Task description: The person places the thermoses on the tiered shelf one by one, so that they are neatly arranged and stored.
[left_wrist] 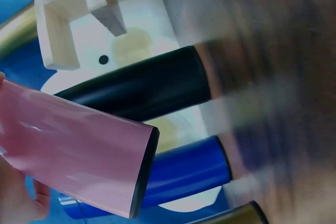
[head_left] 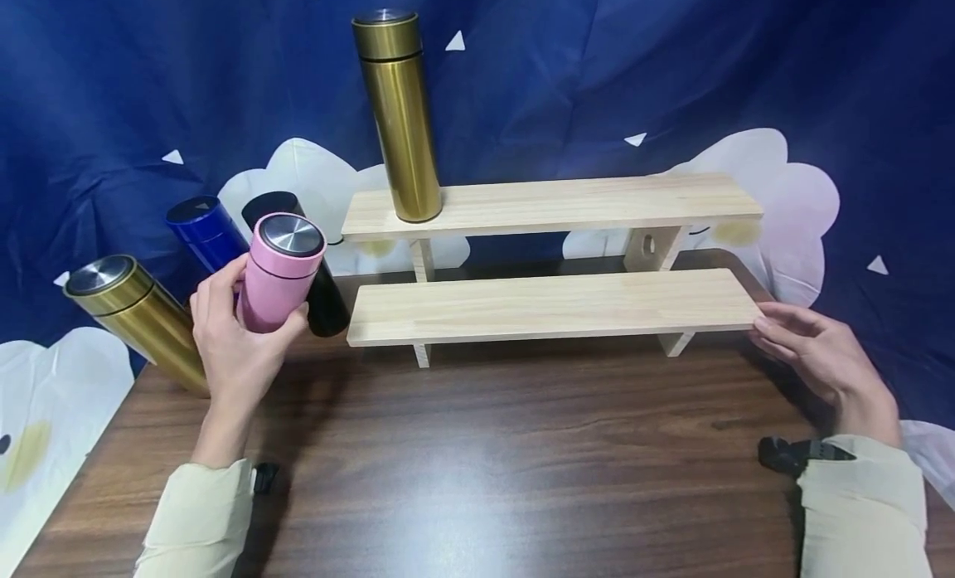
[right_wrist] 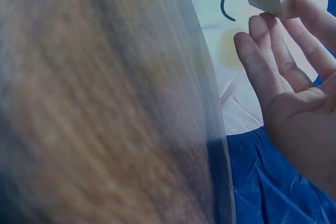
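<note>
My left hand (head_left: 242, 329) grips a pink thermos bottle (head_left: 279, 279) with a steel-topped lid, fingers and thumb round its sides. In the left wrist view the pink bottle's dark base edge shows, apart from the table. Just behind it stand a black bottle (left_wrist: 142, 85) and a blue bottle (left_wrist: 184, 169), partly hidden in the head view. A gold bottle (head_left: 142, 321) is left of this hand. At the right end of the two-tier wooden shelf (head_left: 552, 304), my right hand (head_left: 824, 354) pinches the lower board's corner between its fingertips.
Another gold bottle (head_left: 403, 122) stands upright on the left part of the upper board (head_left: 597, 205). The brown wood-grain table (head_left: 522, 445) lies in front of the shelf. A blue cloth (head_left: 567, 72) with white flower shapes hangs behind.
</note>
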{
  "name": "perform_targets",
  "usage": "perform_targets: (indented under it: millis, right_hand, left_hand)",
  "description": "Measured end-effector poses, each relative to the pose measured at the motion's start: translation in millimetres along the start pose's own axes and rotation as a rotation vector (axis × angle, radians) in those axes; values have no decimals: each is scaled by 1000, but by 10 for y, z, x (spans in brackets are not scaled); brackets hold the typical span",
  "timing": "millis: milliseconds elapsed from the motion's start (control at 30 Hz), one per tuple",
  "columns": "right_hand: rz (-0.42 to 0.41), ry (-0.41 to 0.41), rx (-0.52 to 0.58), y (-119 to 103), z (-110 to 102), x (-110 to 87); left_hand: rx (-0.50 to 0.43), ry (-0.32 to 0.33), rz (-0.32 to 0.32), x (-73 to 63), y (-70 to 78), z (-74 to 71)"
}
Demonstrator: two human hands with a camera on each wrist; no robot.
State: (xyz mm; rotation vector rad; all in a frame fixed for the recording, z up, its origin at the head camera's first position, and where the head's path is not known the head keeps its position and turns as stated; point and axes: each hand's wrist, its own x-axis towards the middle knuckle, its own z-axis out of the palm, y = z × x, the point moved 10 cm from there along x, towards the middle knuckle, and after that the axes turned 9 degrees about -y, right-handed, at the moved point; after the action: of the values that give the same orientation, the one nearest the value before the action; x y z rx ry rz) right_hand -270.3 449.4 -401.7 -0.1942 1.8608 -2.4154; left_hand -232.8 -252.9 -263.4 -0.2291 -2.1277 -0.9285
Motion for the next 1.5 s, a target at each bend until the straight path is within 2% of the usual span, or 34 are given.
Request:
perform_targets:
  millis: [267, 467, 667, 833, 1200, 1400, 1500]
  right_hand:
    - [23, -1, -68, 12, 10, -46]
    - [28, 5, -81, 11, 3, -17]
    - [33, 30, -78, 13, -36, -29]
    - [16, 7, -87, 13, -22, -30]
    - [15, -5, -69, 1, 1, -22]
    - [10, -2, -42, 0, 17, -12]
    - [10, 1, -62, 4, 15, -9]
  left_hand:
    - [5, 0, 134, 96, 198, 101]
    - [34, -5, 155, 112, 305, 146]
    - [48, -14, 190, 194, 444, 205]
    - [67, -20, 218, 233, 546, 249]
    - [72, -40, 259, 272, 666, 380]
    - [71, -42, 284, 331, 753, 449]
    - [68, -45, 293, 366, 798, 486]
